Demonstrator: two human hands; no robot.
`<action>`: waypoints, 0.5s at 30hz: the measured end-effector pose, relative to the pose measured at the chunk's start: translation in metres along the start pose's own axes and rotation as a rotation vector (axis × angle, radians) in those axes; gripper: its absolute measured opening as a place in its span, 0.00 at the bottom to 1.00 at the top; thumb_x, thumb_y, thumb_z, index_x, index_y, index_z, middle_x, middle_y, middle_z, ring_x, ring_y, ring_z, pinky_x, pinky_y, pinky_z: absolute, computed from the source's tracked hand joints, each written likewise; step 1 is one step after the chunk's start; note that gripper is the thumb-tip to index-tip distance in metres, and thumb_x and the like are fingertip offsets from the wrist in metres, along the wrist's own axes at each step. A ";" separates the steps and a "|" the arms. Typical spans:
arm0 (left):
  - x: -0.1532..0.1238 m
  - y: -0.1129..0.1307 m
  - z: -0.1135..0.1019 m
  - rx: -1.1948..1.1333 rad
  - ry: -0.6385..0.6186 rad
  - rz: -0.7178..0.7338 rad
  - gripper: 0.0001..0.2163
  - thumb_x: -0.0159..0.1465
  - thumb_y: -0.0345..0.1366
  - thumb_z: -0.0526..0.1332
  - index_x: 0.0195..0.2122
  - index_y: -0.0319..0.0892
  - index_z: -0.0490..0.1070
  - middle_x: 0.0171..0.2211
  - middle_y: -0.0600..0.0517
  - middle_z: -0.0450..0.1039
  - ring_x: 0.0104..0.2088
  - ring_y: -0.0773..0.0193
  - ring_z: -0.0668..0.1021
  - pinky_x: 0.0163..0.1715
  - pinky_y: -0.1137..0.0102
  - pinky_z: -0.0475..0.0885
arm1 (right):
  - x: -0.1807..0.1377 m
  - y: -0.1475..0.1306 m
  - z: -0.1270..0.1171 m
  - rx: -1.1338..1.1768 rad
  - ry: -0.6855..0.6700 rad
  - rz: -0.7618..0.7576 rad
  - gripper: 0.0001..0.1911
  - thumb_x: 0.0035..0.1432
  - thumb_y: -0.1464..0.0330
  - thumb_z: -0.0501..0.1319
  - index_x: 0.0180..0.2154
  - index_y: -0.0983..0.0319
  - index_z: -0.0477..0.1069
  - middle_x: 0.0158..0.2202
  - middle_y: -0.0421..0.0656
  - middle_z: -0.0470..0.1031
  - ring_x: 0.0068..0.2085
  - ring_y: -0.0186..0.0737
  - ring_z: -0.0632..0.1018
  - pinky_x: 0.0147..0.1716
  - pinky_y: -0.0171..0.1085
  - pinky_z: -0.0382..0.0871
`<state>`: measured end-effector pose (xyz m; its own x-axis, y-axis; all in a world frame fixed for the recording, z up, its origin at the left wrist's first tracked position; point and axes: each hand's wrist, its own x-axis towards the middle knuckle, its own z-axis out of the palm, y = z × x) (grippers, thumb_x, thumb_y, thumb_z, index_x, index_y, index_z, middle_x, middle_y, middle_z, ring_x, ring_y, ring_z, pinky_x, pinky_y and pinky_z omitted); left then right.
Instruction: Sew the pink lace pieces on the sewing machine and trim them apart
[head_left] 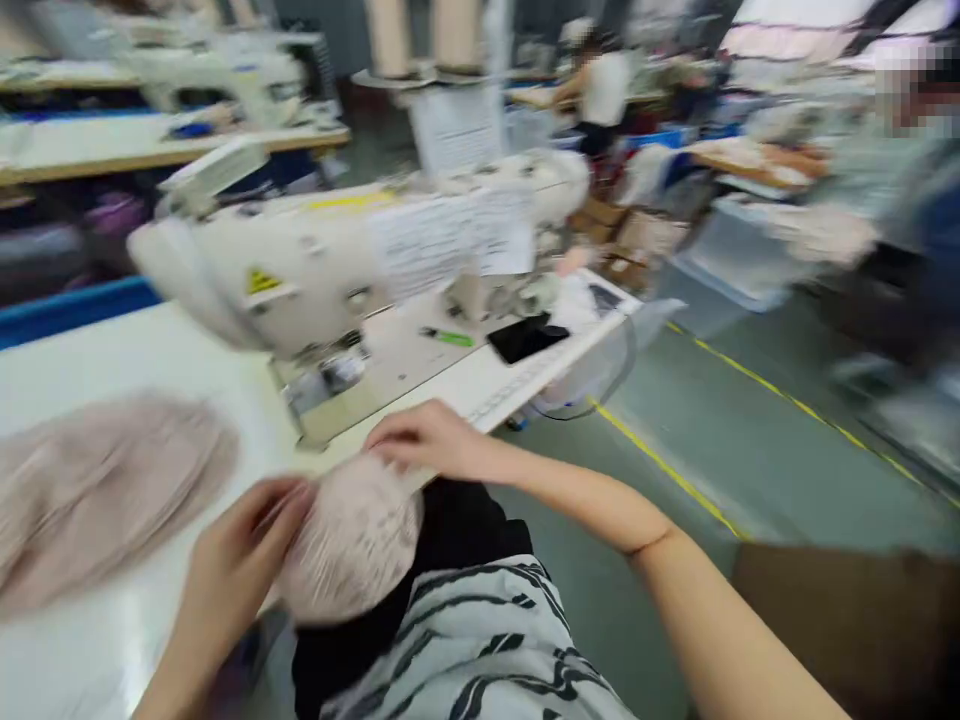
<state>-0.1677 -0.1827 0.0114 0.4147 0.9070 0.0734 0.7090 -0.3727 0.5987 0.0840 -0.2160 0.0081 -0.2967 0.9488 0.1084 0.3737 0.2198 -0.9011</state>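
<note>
A beige, lace-patterned rounded piece that looks like a bra cup [356,540] is held over my lap, just off the table's front edge. My left hand [240,540] pinches its left side between thumb and fingers. At its upper edge, my right hand [431,440] is closed on it, fingertips pointing left. A white sewing machine [307,260] stands right beyond my hands, its needle area up and to the left of the cup. On the table to the left lies a blurred pile of similar beige lace pieces [112,490].
A green-handled small tool [450,338] and a black phone [525,338] lie on the machine's table. Printed sheets [450,240] hang on the machine. Yellow lines [660,460] mark the floor at right, near a brown box-like shape [840,620]. Other people work further back.
</note>
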 end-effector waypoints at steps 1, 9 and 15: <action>0.004 -0.003 0.007 -0.100 -0.006 -0.044 0.18 0.66 0.54 0.57 0.38 0.46 0.77 0.38 0.53 0.82 0.38 0.58 0.81 0.37 0.69 0.76 | 0.013 0.012 -0.003 -0.023 0.018 0.032 0.07 0.65 0.70 0.62 0.41 0.63 0.79 0.32 0.39 0.81 0.31 0.31 0.80 0.35 0.28 0.68; 0.078 -0.030 0.018 0.011 -0.055 -0.206 0.12 0.67 0.40 0.57 0.44 0.42 0.76 0.35 0.49 0.79 0.34 0.57 0.78 0.35 0.65 0.68 | 0.095 0.064 -0.028 -0.482 0.015 0.077 0.11 0.60 0.68 0.61 0.41 0.59 0.82 0.29 0.40 0.81 0.30 0.38 0.78 0.31 0.35 0.63; 0.074 -0.010 0.020 0.475 0.052 0.035 0.10 0.70 0.32 0.57 0.46 0.37 0.76 0.45 0.42 0.77 0.47 0.50 0.77 0.41 0.61 0.70 | 0.111 0.070 -0.030 -0.452 0.135 0.122 0.11 0.58 0.64 0.62 0.39 0.60 0.81 0.35 0.43 0.81 0.36 0.41 0.78 0.35 0.37 0.65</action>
<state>-0.1331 -0.1158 -0.0053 0.4222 0.8965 0.1338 0.8826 -0.4403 0.1649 0.1038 -0.0889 -0.0305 -0.1217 0.9881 0.0940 0.7518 0.1536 -0.6413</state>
